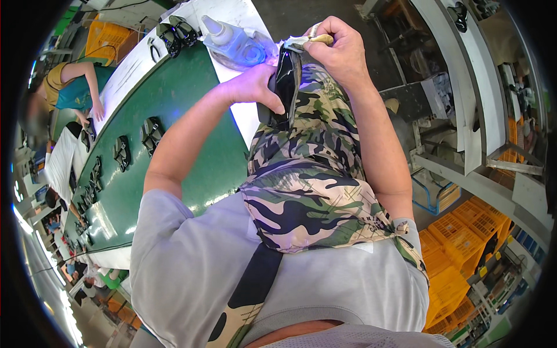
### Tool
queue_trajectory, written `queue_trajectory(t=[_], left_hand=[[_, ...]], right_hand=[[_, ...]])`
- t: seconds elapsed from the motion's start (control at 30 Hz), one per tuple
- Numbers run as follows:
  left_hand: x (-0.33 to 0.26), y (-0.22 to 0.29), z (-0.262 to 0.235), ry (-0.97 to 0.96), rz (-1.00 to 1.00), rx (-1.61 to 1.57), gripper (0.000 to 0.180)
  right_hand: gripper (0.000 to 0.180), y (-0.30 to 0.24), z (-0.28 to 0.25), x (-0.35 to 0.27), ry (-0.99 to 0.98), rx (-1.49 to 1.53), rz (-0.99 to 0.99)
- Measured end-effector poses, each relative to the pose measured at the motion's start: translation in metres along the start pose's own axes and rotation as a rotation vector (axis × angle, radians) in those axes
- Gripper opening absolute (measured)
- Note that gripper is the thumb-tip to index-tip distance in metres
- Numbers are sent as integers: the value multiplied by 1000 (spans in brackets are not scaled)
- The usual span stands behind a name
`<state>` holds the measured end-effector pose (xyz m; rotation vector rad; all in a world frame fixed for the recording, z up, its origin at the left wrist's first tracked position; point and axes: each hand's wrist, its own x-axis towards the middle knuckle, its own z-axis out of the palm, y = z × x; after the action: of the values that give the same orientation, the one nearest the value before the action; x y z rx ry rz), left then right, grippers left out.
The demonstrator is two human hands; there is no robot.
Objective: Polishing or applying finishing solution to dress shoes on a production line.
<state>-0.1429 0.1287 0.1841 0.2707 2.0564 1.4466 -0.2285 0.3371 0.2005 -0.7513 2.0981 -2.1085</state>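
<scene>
My left hand [250,90] is closed around a glossy black shoe [286,78], its thumb lying along the near part. The shoe stands lengthwise over my lap, beside the white table edge. Above its far end, my right hand [343,51] pinches a small brush [320,40] with a tan handle. The brush's whitish tip is at the shoe's far rim; whether it touches is hard to see. Just left of the shoe, a translucent bottle [239,47] with a pale nozzle sits on the white table [245,119] in bluish-purple light.
A green conveyor belt [194,124] on my left carries several black shoes [121,152]. A pair of dark shoes [176,36] rests near its far end. Across the belt, a co-worker's arm [91,87] reaches in. Orange crates [455,243] and metal framework [470,168] stand on my right.
</scene>
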Motion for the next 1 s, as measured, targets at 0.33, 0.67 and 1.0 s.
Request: queue_trajectory(t=[0.33,0.67,1.0], left_hand=[[-1,-17,4,14,-11,-454,73],[9,-49,-4,45,12,-796,49],[16,-55,5,238,120,-1053,48]], right_hand=[[18,11,2,-17,-144,-7,63],[17,30,4,-45,-274,118,270],[15,26,-23,-63,-176,212,247]])
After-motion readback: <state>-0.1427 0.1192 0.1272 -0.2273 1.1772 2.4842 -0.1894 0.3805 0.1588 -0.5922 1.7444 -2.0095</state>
